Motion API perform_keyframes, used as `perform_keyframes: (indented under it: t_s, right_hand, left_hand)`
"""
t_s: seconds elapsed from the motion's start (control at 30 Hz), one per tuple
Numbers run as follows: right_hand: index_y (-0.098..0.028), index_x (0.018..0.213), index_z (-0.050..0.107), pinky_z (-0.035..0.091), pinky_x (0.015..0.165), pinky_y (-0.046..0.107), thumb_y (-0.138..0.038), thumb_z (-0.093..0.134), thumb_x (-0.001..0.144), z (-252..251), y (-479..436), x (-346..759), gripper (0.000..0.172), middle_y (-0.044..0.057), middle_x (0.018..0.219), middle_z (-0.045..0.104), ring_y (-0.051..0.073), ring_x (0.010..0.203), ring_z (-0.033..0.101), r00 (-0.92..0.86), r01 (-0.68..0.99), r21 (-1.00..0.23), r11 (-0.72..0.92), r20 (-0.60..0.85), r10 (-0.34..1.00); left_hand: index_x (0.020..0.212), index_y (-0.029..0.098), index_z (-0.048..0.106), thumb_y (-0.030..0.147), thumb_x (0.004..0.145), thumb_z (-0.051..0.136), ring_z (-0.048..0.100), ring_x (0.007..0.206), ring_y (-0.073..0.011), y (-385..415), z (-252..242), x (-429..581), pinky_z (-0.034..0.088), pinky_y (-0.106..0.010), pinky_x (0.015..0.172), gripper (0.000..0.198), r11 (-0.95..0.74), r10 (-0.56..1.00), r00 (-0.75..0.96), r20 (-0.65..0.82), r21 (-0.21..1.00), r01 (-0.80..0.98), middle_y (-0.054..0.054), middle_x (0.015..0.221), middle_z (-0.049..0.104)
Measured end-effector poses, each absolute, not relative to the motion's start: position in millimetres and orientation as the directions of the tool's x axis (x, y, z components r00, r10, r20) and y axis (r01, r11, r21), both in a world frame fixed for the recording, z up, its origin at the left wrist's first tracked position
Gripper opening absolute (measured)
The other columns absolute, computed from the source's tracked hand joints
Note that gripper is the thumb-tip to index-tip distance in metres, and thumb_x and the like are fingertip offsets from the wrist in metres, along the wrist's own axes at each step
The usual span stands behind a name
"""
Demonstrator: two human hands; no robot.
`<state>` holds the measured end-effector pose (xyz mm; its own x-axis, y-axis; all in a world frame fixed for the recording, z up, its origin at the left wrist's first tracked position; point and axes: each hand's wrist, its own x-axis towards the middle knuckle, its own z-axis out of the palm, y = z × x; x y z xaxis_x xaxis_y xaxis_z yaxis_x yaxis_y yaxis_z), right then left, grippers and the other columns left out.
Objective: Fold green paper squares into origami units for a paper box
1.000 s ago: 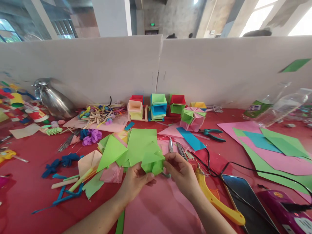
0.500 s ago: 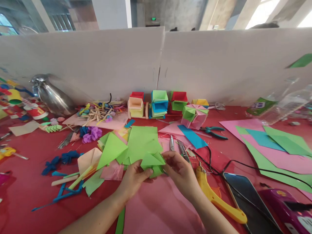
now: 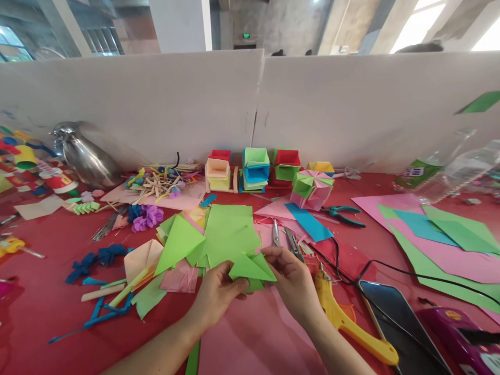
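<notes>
A small piece of folded green paper is held between my two hands, above a pink sheet. Its left end is pinched by my left hand, thumb on top. My right hand grips the right edge with thumb and fingers, partly hidden behind the paper. Pointed flaps now show on the upper side of the fold. Just beyond lie flat green sheets and a folded green triangle. Scissors and a utility knife rest beyond my right hand.
A yellow glue gun with a black cord and a phone lie at right. Pliers and several coloured paper boxes stand farther back. A metal jug is at back left, before a white partition.
The green paper has turned between my fingers, and its front flap now lies as a broader triangle pointing right. The camera view has tipped up slightly.
</notes>
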<state>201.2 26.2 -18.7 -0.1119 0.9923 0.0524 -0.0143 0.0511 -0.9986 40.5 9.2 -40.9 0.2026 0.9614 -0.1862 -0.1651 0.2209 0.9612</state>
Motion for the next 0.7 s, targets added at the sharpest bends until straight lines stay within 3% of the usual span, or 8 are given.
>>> perform_keyframes:
  t_s: [0.13,0.33,0.47,0.7]
  right_hand:
    - [-0.021,0.101,0.052,0.049,0.062,0.025,-0.032,0.063,0.078,-19,25,203,0.028,0.002,0.082,0.059,0.013,0.071,0.058,-0.131,-0.039,-0.993,0.114,0.118,0.984]
    - [-0.022,0.1,0.06,0.047,0.066,0.026,-0.029,0.053,0.086,-11,24,212,0.017,0.004,0.089,0.06,0.013,0.073,0.057,-0.173,0.191,-0.94,0.283,0.252,0.952]
    - [-0.025,0.102,0.062,0.046,0.075,0.027,-0.019,0.054,0.083,-3,26,219,0.021,0.006,0.105,0.055,0.017,0.094,0.055,-0.325,0.252,-0.855,0.453,0.366,0.872]
    - [-0.023,0.086,0.066,0.045,0.078,0.028,-0.019,0.058,0.083,-3,33,225,0.009,0.004,0.09,0.059,0.015,0.086,0.057,-0.418,0.296,-0.806,0.513,0.374,0.828]
  left_hand:
    - [0.094,0.012,0.06,0.036,0.066,0.073,0.064,0.065,-0.016,13,-37,40,0.053,-0.026,0.059,0.04,0.284,0.952,0.184,-0.244,0.929,-0.237,-0.005,0.077,0.068]
    - [0.096,0.014,0.054,0.032,0.064,0.077,0.062,0.059,-0.0121,16,-35,35,0.05,-0.022,0.055,0.043,0.391,0.919,0.214,-0.33,0.825,-0.408,0.0,0.074,0.065]
    - [0.1,0.017,0.047,0.028,0.061,0.079,0.058,0.05,-0.0086,17,-34,30,0.043,-0.017,0.047,0.051,0.487,0.874,0.25,-0.417,0.743,-0.46,0.005,0.063,0.06]
    - [0.122,0.013,0.038,0.029,0.072,0.068,0.052,0.049,-0.0075,19,-35,23,0.036,-0.017,0.046,0.061,0.559,0.822,0.358,-0.442,0.746,-0.362,-0.003,0.071,0.065]
